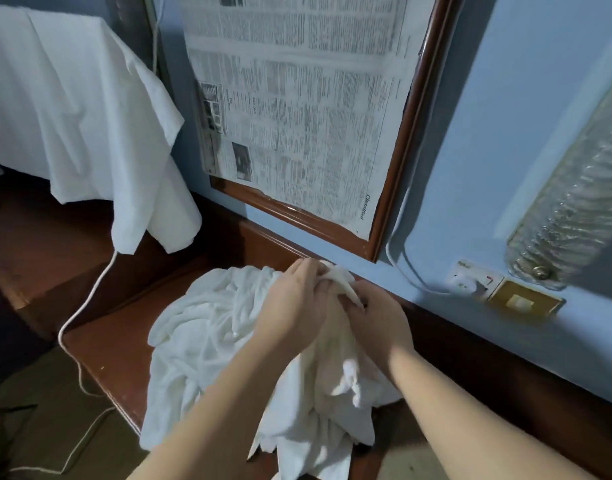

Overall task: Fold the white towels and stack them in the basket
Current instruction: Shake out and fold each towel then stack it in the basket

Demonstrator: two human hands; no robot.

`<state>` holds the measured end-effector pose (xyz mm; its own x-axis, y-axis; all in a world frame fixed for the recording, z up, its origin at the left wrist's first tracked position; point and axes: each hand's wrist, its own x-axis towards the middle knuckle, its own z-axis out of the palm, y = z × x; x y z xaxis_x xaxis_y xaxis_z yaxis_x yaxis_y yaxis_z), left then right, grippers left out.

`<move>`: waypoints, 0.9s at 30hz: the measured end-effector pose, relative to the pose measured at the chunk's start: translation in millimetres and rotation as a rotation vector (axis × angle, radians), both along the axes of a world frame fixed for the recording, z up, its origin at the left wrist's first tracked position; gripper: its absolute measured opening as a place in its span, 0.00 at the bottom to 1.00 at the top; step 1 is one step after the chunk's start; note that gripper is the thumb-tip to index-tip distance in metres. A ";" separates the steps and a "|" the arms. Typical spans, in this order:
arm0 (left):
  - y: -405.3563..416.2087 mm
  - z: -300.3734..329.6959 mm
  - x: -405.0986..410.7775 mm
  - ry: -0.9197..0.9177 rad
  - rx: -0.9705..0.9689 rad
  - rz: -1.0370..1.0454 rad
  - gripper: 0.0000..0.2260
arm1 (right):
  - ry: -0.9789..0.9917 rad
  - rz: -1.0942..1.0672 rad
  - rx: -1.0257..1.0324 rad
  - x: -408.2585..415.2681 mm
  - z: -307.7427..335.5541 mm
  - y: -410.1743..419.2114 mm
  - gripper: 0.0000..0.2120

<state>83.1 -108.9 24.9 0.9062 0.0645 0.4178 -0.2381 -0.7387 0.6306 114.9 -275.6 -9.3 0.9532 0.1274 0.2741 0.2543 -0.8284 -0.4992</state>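
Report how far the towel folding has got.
Done: nothing visibly; no folded towel or basket is in view. In hand: left hand and right hand both grip one edge of the crumpled white towel on the wooden surface. Left: folding and stacking.

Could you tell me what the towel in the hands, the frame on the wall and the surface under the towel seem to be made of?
The white towel looks like soft woven cotton: matte, limp, heavily creased. The frame seems varnished dark wood, with a moulded profile and slight sheen. The tabletop also looks like polished reddish-brown wood, though it could be veneer.
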 end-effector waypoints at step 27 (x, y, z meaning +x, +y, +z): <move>-262.4 162.1 -192.2 -0.557 0.034 -0.210 0.30 | -0.338 -0.153 0.372 -189.3 463.4 -235.0 0.04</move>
<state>-109.2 -371.2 187.0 0.5414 -0.1146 0.8329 -0.6698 -0.6575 0.3449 -74.3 -510.6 454.2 0.8041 -0.1709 0.5694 0.3414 -0.6513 -0.6777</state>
